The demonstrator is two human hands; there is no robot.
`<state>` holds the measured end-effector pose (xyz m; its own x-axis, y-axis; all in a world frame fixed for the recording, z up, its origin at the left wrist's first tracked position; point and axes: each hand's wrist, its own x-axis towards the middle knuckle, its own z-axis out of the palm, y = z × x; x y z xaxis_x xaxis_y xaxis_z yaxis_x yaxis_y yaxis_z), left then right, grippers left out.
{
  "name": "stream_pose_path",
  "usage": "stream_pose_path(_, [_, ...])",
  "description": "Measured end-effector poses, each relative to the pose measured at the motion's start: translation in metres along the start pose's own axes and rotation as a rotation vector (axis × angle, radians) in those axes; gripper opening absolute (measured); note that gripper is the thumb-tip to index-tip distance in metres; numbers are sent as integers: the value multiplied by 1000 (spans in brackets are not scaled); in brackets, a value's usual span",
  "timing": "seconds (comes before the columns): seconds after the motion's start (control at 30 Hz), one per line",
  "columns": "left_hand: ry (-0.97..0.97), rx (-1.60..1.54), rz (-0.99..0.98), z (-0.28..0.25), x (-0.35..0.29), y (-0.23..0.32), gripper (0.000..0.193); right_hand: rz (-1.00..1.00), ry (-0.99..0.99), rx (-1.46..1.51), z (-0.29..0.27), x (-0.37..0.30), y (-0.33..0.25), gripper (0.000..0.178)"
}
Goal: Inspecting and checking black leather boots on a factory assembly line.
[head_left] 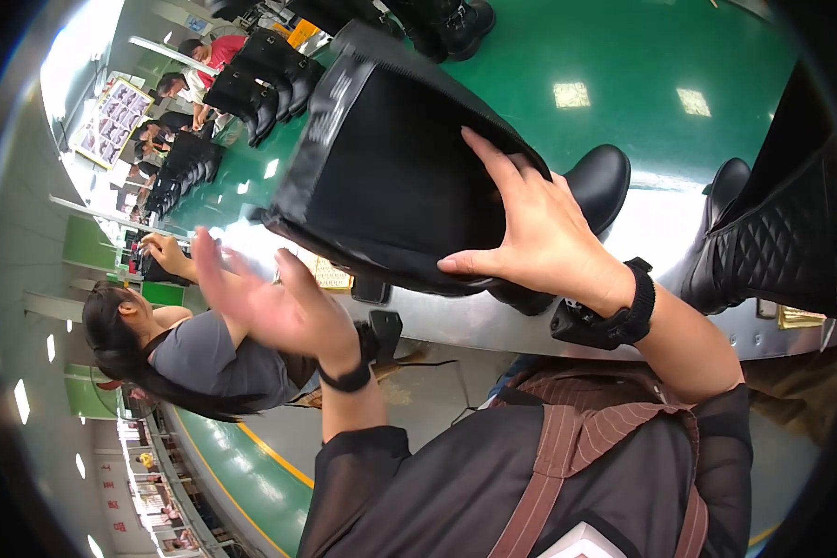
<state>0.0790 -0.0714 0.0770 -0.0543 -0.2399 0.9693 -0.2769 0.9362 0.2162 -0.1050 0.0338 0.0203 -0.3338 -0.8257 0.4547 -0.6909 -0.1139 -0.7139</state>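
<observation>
A tall black boot (pixel 391 177) leans across the middle, its wide shaft opening turned toward me. My right hand (pixel 549 223) grips the shaft at its right side, thumb and index finger spread over the edge of the opening. To the lower left of the shaft, my left hand (pixel 270 302) is raised with its fingers apart, somewhat blurred, and nothing shows in it. Behind my right hand a rounded black boot toe (pixel 600 186) shows; whether it belongs to the held boot I cannot tell.
A quilted black boot (pixel 763 251) stands at right on the shiny metal table (pixel 660 279). A yellowish sheet (pixel 333 273) and a small dark object (pixel 372 290) lie under the shaft. At left sits a co-worker in a grey shirt (pixel 200 358). More boots (pixel 260 79) stand farther off.
</observation>
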Motion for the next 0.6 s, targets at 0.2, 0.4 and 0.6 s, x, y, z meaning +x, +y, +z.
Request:
stream_pose_path(0.2, [-734,345,415,9,-22,54,59,-7,58,70,-4,-6,5,62])
stream_pose_path(0.4, [-396,75,254,28,-47,37,29,36,177,-17,-12,-11,11,47])
stream_pose_path(0.6, [-279,-94,95,47,-59,44,18,-101,517,-245,7,26,19,73])
